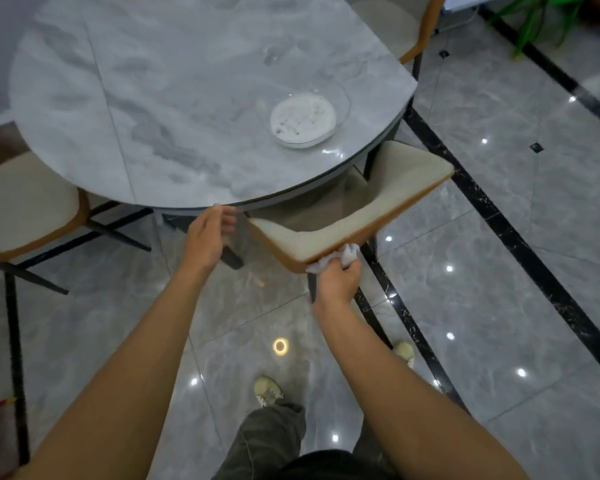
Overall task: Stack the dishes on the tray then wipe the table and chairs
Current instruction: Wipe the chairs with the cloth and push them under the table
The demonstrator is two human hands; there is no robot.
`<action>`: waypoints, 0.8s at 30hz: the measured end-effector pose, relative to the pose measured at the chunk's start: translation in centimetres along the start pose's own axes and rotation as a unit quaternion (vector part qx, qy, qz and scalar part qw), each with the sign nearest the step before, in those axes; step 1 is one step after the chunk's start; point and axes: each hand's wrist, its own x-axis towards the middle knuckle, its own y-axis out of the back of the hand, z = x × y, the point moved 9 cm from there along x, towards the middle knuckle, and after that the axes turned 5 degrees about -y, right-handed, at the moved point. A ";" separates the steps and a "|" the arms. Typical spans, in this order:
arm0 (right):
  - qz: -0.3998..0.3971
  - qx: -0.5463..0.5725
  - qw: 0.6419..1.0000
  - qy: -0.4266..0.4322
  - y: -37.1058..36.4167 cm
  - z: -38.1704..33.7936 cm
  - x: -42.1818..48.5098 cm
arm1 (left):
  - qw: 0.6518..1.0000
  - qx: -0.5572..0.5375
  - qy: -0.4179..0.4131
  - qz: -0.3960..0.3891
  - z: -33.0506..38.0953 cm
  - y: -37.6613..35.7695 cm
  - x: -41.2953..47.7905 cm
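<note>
A round grey marble table (174, 98) fills the upper left. On its near right part stands a clear glass bowl (305, 119) with white residue inside. A cream chair with a tan back (354, 223) is tucked under the table's near edge. My right hand (336, 278) grips a crumpled white cloth (345, 256) and holds it against the outer back of this chair. My left hand (208, 233) hangs with relaxed fingers just below the table's rim, beside the chair's left end, holding nothing.
A second cream chair (25, 206) stands at the left, a third chair (406, 26) at the far right of the table. Glossy grey floor tiles with black strips (499, 216) run to the right. A green plant (541, 19) sits top right. My shoes (267, 389) are below.
</note>
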 end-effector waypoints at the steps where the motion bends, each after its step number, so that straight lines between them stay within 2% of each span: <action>1: 0.001 0.026 1.000 -0.016 -0.5 1.3 -0.3 | 1.000 -0.014 0.017 0.013 -1.7 2.0 -0.3; 4: -0.013 0.102 0.992 -0.077 -2.9 4.8 -2.8 | 0.996 -0.043 0.071 0.024 -6.8 6.8 -1.3; 9: -0.045 0.207 0.961 -0.176 -8.3 6.8 -5.5 | 0.985 -0.078 0.151 -0.019 -13.0 10.4 -3.7; 13: -0.050 0.220 0.958 -0.175 -10.7 7.1 -5.5 | 0.967 -0.125 0.221 -0.002 -17.2 13.9 -6.7; 17: 0.020 0.194 0.966 -0.168 -11.7 8.5 -4.5 | 0.937 -0.162 0.307 0.035 -22.2 17.8 -10.6; 18: 0.009 0.183 0.970 -0.158 -11.6 8.6 -4.1 | 0.928 -0.183 0.320 0.049 -22.8 18.2 -11.2; 20: -0.064 0.087 0.987 -0.118 -14.6 9.1 -4.8 | 0.921 -0.211 0.316 0.089 -23.2 20.8 -10.5; 22: -0.155 0.152 0.952 -0.218 -18.9 13.1 -6.7 | 0.925 -0.211 0.293 0.120 -22.8 24.1 -8.1; 24: -0.192 0.106 0.958 -0.186 -23.0 15.2 -8.9 | 0.922 -0.223 0.278 0.151 -22.5 27.8 -5.0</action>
